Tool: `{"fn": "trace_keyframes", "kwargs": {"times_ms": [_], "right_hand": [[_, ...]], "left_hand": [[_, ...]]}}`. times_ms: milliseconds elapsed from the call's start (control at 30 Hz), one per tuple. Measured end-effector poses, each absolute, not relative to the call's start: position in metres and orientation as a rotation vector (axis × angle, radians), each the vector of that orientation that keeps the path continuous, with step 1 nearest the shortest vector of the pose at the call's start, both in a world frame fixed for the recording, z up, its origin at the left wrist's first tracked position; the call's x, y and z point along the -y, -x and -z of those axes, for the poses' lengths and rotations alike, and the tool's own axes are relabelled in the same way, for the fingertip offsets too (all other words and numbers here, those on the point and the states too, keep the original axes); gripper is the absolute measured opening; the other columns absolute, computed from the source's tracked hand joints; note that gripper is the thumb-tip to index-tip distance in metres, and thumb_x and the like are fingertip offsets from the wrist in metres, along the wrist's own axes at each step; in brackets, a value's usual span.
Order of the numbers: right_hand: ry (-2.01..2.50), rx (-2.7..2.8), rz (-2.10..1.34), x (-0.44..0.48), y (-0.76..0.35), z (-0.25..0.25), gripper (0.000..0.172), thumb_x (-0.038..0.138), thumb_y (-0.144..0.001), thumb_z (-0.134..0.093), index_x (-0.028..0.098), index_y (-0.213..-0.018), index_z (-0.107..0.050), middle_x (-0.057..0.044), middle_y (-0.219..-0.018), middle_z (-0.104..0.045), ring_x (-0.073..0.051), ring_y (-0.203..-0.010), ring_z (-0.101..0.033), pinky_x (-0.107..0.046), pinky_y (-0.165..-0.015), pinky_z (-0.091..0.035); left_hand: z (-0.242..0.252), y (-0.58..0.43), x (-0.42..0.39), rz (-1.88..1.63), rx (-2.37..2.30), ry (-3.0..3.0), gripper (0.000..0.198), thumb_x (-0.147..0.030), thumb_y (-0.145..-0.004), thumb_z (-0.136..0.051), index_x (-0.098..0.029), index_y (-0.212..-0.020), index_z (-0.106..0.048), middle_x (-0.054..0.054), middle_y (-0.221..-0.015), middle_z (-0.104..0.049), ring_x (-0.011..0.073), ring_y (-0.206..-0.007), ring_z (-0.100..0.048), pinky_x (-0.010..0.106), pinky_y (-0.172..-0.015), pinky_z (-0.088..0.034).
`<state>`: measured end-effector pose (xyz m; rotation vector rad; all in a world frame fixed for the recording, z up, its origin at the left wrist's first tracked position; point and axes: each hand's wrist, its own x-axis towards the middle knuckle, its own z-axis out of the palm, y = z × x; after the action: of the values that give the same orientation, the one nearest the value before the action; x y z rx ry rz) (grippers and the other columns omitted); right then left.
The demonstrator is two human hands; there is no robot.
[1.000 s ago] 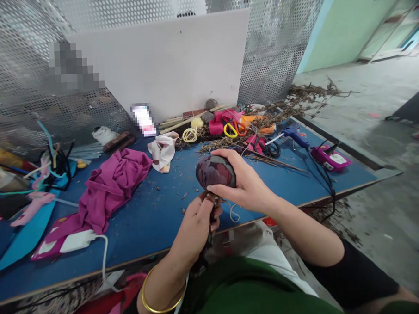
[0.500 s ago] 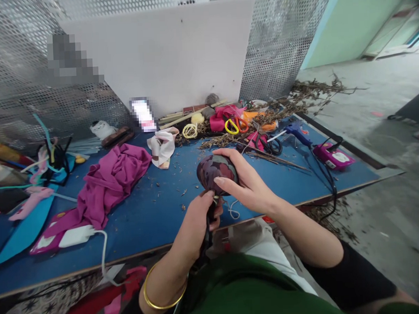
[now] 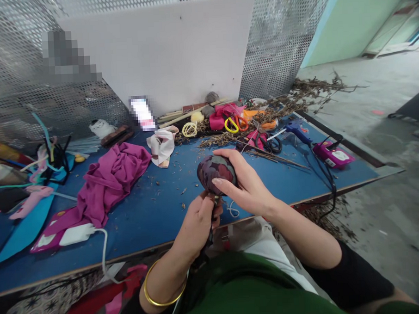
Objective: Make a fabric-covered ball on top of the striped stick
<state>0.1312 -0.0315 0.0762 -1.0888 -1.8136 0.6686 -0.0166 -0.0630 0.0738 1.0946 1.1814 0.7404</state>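
Two hands: ours, both on one rounded, camouflage-patterned bundle (image 3: 212, 173).
Left hand (image 3: 197, 220): we have its fingers curled closely round the dark tail (image 3: 209, 240) below the bundle; what else sits inside that grip we cannot tell.
Right hand (image 3: 247, 183): we cup the bundle's right side, thumb across its near face, fingers bent over the far side.
Bundle: near the middle of the front edge of our worktop (image 3: 139, 229); whether it touches the surface we cannot tell.
White cord (image 3: 234, 216): looped by the front edge, just beside our hands.
Left end: crumpled purple cloth (image 3: 116, 175); white charger (image 3: 77, 234) nearer the front edge.
Back edge: yellow-handled scissors (image 3: 231, 131), right of a white-and-beige cloth (image 3: 163, 146).
Right corner: blue glue gun (image 3: 296, 131), just beside a purple box (image 3: 334, 156).
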Motion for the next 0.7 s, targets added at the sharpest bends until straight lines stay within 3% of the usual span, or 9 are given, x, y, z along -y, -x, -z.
{"fn": "trace_keyframes", "kwargs": {"times_ms": [233, 400, 467, 533, 600, 700], "right_hand": [[1.068, 1.746, -0.803, 0.031, -0.136, -0.076, 0.048, 0.042, -0.090, -0.050, 0.020, -0.132, -0.043, -0.012, -0.129, -0.050, -0.026, -0.117, -0.050, -0.044, -0.102, -0.039], [0.910, 1.241, -1.100, 0.034, -0.134, -0.051, 0.068, 0.062, -0.081, -0.057, 0.023, -0.135, -0.040, -0.011, -0.138, -0.048, -0.027, -0.129, -0.044, -0.042, -0.106, -0.037], [0.873, 1.193, -1.310, 0.044, -0.128, -0.038, 0.070, 0.062, -0.075, -0.066, 0.021, -0.129, -0.047, -0.011, -0.124, -0.059, -0.027, -0.113, -0.056, -0.041, -0.098, -0.044], [0.889, 1.249, -1.553, 0.056, -0.124, -0.028, 0.058, 0.061, -0.073, -0.068, 0.020, -0.113, -0.058, -0.006, -0.092, -0.067, -0.021, -0.081, -0.064, -0.036, -0.078, -0.052], [1.019, 1.308, -1.601, 0.067, -0.127, -0.023, 0.042, 0.060, -0.079, -0.063, 0.018, -0.088, -0.063, 0.001, -0.062, -0.058, -0.013, -0.054, -0.054, -0.028, -0.057, -0.048], [1.190, 1.333, -1.300, 0.074, -0.143, -0.027, 0.041, 0.052, -0.088, -0.055, 0.018, -0.066, -0.059, 0.003, -0.052, -0.048, -0.011, -0.050, -0.046, -0.024, -0.050, -0.040]], "left_hand": [[-0.072, 0.015, 0.059, -0.710, -1.182, -0.982, 0.021, -0.034, -0.086, -0.037, -0.021, -0.070, -0.040, -0.008, -0.053, -0.035, 0.0050, -0.038, -0.027, 0.018, -0.037, -0.023], [-0.071, 0.019, 0.054, -0.686, -1.121, -0.884, 0.019, -0.036, -0.082, -0.041, -0.020, -0.072, -0.044, -0.009, -0.053, -0.033, 0.0040, -0.036, -0.025, 0.017, -0.036, -0.019], [-0.072, 0.021, 0.052, -0.697, -1.111, -0.871, 0.018, -0.036, -0.081, -0.043, -0.020, -0.072, -0.043, -0.009, -0.054, -0.034, 0.0039, -0.037, -0.025, 0.016, -0.036, -0.019], [-0.071, 0.025, 0.049, -0.712, -1.105, -0.878, 0.018, -0.036, -0.081, -0.044, -0.020, -0.073, -0.043, -0.008, -0.056, -0.036, 0.0037, -0.038, -0.026, 0.016, -0.036, -0.020], [-0.068, 0.030, 0.045, -0.714, -1.104, -0.878, 0.018, -0.037, -0.080, -0.046, -0.020, -0.076, -0.045, -0.008, -0.058, -0.037, 0.0038, -0.038, -0.027, 0.016, -0.036, -0.022], [-0.062, 0.036, 0.039, -0.677, -1.107, -0.874, 0.020, -0.039, -0.079, -0.047, -0.019, -0.082, -0.050, -0.008, -0.058, -0.037, 0.0046, -0.037, -0.028, 0.016, -0.035, -0.025]]}}
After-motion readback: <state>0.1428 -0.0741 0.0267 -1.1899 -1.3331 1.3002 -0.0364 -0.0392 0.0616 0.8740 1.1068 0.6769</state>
